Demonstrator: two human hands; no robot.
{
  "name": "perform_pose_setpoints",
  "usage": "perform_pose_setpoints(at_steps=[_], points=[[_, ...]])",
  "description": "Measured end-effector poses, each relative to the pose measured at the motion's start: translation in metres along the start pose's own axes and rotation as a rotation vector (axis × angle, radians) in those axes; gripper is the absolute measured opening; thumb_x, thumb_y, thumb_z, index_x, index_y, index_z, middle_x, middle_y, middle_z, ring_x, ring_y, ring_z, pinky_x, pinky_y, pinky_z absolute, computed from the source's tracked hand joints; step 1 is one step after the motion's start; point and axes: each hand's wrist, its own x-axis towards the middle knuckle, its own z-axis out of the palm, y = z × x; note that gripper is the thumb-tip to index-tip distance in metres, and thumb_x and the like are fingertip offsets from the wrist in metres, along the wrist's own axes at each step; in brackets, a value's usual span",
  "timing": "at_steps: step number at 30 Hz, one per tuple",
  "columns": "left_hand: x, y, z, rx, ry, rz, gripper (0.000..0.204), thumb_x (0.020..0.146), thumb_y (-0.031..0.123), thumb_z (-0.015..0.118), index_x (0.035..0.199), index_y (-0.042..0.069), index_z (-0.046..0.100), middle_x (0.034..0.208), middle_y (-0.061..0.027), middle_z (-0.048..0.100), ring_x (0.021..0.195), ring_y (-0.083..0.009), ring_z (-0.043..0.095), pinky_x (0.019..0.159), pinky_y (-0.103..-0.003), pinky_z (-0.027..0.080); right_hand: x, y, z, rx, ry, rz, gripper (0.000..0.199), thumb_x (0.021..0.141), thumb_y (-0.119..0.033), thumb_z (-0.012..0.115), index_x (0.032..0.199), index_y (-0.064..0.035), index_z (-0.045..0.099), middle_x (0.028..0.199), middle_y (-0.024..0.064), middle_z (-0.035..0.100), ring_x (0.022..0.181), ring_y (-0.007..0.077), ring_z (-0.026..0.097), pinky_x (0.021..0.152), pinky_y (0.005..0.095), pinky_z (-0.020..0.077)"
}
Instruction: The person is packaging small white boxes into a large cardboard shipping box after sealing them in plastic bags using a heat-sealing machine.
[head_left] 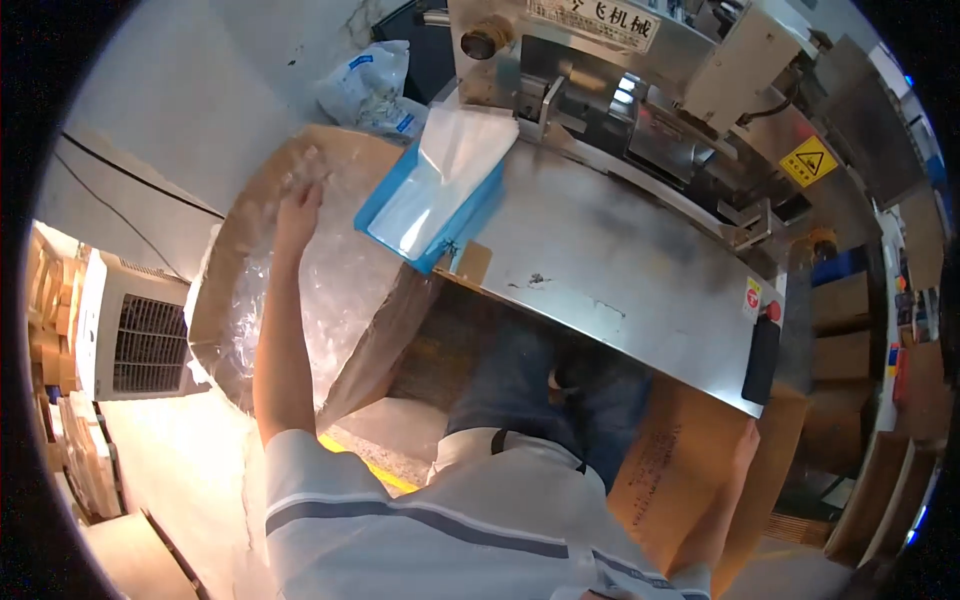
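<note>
Lying loose in a wide cardboard box point(372, 348) on the left, clear plastic pieces point(345, 265) surround and sit below the left hand point(299, 210), which is at the far part of the box. Its fingers look partly bent, with shiny clear plastic right by the fingertips; whether they grip a piece or only touch it, I cannot tell. The right hand point(744, 448) is well apart, low at the near right corner of the metal worktable point(620, 270), just under a black block point(762, 362) and beside a brown cardboard box point(690, 450). The table's edge covers its fingertips, so whether it is closed or holding anything cannot be told. Single pieces blur together in the glare, and the left forearm covers part of the heap. A blue tray point(480, 207) with translucent plastic sheets point(440, 190) stands to the right of the pieces.
</note>
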Motion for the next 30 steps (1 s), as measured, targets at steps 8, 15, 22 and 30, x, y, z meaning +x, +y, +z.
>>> perform_pose_setpoints(at_steps=[8,15,22,30], points=[[0.009,0.183,0.082,0.200,-0.058,0.309,0.057,0.081,0.053,0.077,0.111,0.005,0.071,0.096,-0.0178,0.072,0.092,-0.0303,0.070,0.082,-0.039,0.053,-0.007,-0.008,0.009,-0.102,0.075,-0.028,0.047,0.106,-0.033,0.046,0.111,0.0090,0.066,0.092,0.0153,0.070,0.086,0.0204,0.061,0.079,0.0375,0.0487],[0.017,0.163,0.085,-0.099,0.158,0.417,0.029,0.088,0.029,0.073,0.099,0.003,0.071,0.085,-0.0190,0.069,0.079,-0.0291,0.068,0.074,-0.039,0.052,-0.040,-0.025,-0.002,0.138,0.266,0.013,0.040,0.103,-0.026,0.054,0.121,0.0082,0.063,0.114,0.0169,0.069,0.102,0.0212,0.062,0.090,0.0341,0.0494],[-0.043,0.242,0.071,-0.177,0.232,0.556,0.018,0.093,0.016,0.066,0.103,0.002,0.072,0.088,-0.0189,0.071,0.078,-0.0292,0.069,0.071,-0.036,0.052,-0.052,-0.167,-0.016,0.218,0.426,-0.093,0.039,0.102,-0.020,0.058,0.130,0.0066,0.058,0.128,0.0144,0.063,0.115,0.0190,0.059,0.098,0.0319,0.0476],[-0.221,0.303,0.141,-0.198,-0.467,0.987,0.020,0.090,0.008,0.063,0.109,0.004,0.069,0.099,-0.0207,0.071,0.089,-0.0387,0.070,0.077,-0.043,0.057,-0.078,-0.403,0.088,0.080,0.145,-0.788,0.053,0.084,-0.014,0.076,0.133,-0.0049,0.057,0.134,0.0159,0.060,0.120,0.0323,0.060,0.097,0.0393,0.0501]])
